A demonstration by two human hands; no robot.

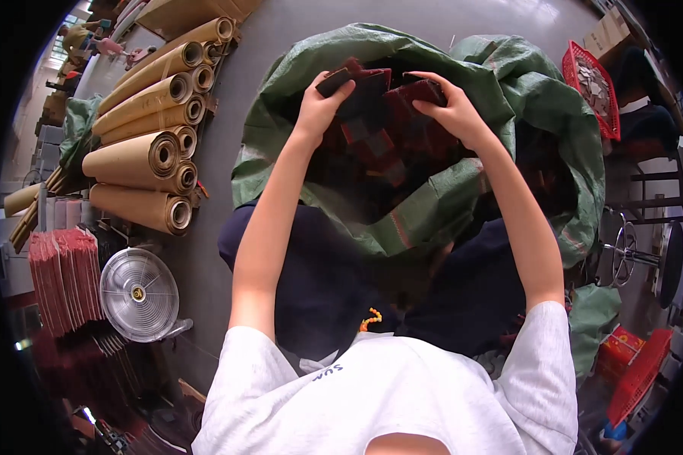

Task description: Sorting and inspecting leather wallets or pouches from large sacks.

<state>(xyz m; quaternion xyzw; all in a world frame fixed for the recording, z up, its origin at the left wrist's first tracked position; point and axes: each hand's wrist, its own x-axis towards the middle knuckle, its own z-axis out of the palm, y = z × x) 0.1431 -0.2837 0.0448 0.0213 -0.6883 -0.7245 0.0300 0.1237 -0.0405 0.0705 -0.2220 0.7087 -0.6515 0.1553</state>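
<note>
A large green woven sack (417,212) stands open in front of my knees, with many dark red and black flat pieces (373,148) heaped inside. Over its mouth, my left hand (320,110) is closed round a black flat piece (333,82), thumb on the near side. More dark red pieces sit right beside it. My right hand (457,115) grips a dark red block-like piece (416,92) between thumb and fingers. The two held groups are close together over the heap. Whether each is one piece or a small stack, I cannot tell.
Another green sack (535,87) adjoins on the right. To the left lie rolls of brown material (133,155), a round fan (139,294) and stacked red sheets (64,280). A red basket of small pieces (593,91), a round stool (668,264) and a red crate (639,377) stand right.
</note>
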